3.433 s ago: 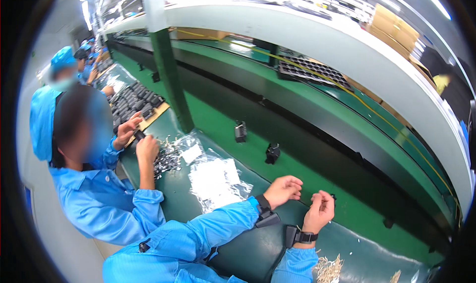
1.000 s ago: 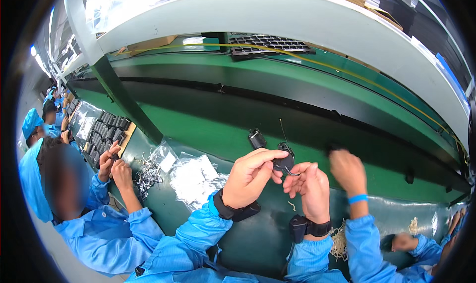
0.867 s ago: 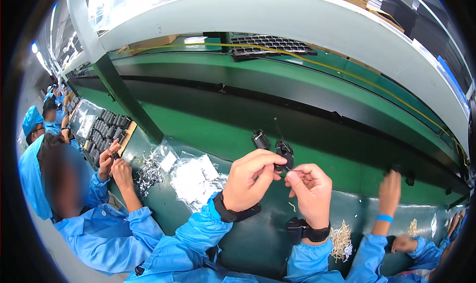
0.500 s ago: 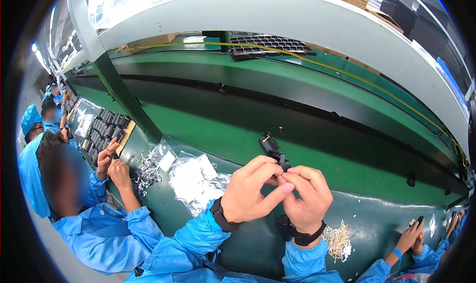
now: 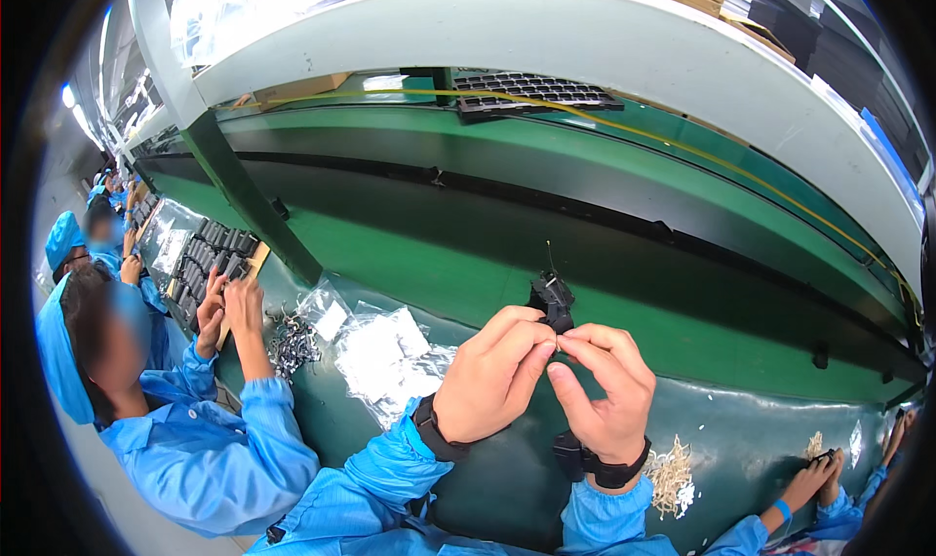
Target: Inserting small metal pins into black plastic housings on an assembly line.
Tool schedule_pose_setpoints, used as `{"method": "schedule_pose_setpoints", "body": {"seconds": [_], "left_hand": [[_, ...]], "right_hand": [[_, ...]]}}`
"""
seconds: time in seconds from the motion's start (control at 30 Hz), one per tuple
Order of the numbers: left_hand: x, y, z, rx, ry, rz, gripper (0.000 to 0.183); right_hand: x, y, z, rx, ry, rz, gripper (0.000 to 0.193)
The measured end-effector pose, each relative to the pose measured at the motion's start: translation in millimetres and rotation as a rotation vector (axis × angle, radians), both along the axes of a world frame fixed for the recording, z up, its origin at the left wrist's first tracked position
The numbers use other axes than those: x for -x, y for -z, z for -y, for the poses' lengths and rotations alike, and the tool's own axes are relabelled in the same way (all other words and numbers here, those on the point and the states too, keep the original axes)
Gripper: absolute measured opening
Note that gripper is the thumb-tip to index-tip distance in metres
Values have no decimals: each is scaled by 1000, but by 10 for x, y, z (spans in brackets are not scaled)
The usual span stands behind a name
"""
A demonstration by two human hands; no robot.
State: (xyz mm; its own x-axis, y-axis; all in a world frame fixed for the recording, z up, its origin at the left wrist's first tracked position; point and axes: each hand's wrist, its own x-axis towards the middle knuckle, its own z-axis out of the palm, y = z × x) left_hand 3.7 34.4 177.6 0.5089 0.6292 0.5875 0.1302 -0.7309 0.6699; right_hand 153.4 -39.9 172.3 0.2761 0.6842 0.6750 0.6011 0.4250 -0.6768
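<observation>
Black part (image 5: 553,301), head view: above green surface (image 5: 419,278), near end pinched in grip of left hand (image 5: 492,376), right hand (image 5: 612,395) fingertips there too, can't tell if gripping; looks light, stiff, thin wire (image 5: 549,256) probably fragile, so hold the body.

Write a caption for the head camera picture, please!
Left hand and right hand meet at a black part, pale strips piled to the right.

Plastic bags (image 5: 382,359) lie left of the hands (image 5: 499,373), strip pile (image 5: 668,476) right
</observation>
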Motion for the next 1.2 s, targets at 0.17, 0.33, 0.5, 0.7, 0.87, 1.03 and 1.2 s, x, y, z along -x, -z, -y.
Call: {"method": "schedule_pose_setpoints", "body": {"seconds": [0.17,0.33,0.5,0.7,0.87,1.03,1.2], "left_hand": [[27,-77,29,-23,68,-13,10],[40,-48,40,-26,67,-49,11],[59,-123,82,-151,81,-79,12],[160,-142,34,70,271,78,9],[206,-129,38,253,411,154,17],[234,-177,136,456,542,240,18],[341,-261,189,478,584,118,22]], "right_hand": [[-29,-3,34,-45,35,19,21],[-9,2,69,-3,-8,-48,18],[-35,-1,90,-18,-47,-42,11],[79,-61,163,64,-35,-396,6],[189,-202,323,103,-46,-447,6],[326,-224,649,57,3,-474,4],[154,232,1309,183,263,-462,6]]}}
